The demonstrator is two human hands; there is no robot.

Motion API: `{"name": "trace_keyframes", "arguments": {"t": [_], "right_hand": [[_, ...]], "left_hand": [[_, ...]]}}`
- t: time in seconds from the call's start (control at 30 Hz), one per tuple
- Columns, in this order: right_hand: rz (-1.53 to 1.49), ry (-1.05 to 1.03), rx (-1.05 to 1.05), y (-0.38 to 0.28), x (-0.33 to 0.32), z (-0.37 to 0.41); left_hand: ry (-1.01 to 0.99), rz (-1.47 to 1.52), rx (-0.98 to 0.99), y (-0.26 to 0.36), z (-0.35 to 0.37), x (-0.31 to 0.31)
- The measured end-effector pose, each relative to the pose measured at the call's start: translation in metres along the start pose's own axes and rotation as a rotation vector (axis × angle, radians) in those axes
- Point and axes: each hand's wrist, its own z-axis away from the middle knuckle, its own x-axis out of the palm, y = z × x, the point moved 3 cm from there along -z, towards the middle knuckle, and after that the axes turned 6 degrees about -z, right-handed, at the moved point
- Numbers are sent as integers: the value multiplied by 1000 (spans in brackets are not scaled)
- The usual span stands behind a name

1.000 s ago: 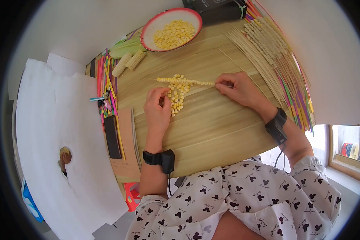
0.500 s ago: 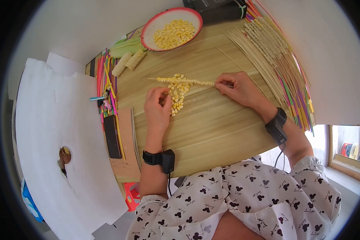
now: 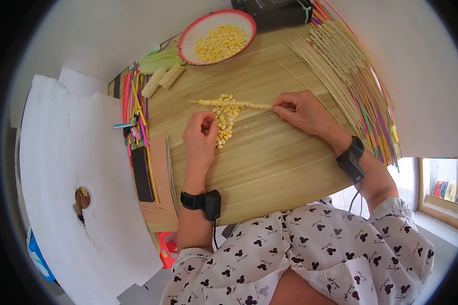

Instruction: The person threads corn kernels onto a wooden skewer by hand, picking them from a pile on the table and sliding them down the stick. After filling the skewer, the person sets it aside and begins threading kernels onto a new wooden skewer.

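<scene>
My right hand (image 3: 300, 111) is closed in a pinch on the right end of a thin wooden skewer (image 3: 193, 101). Pale yellow corn kernels (image 3: 256, 105) are threaded along most of its length, and the bare left tip sticks out. The skewer lies across the top of a small pile of loose kernels (image 3: 224, 134), with no visible gap. At the pile's left edge is my left hand (image 3: 200, 140), fingers curled together against the kernels. Whatever sits between those fingertips is hidden.
A red-rimmed bowl (image 3: 184, 51) of kernels stands at the back, beside bare corn cobs (image 3: 163, 81) and a husk (image 3: 160, 62). Bare skewers (image 3: 323, 73) and kernel-filled skewers (image 3: 341, 51) lie right. At left are a phone (image 3: 143, 174), a notebook (image 3: 163, 168) and coloured sticks (image 3: 129, 101).
The fingers of my left hand have drawn closer together at the pile's edge. My right hand and the skewer have shifted very slightly left.
</scene>
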Motion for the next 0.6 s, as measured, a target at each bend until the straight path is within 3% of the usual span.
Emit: {"name": "trace_keyframes", "arguments": {"t": [0.2,0.4,0.6], "right_hand": [[6,1,-10,0,0,0],[10,2,-4,0,0,0],[2,8,-5,0,1,-1]], "left_hand": [[0,50,-45,-3,0,1],[15,-38,64,6,0,-1],[0,-29,-25,5,1,-1]]}}
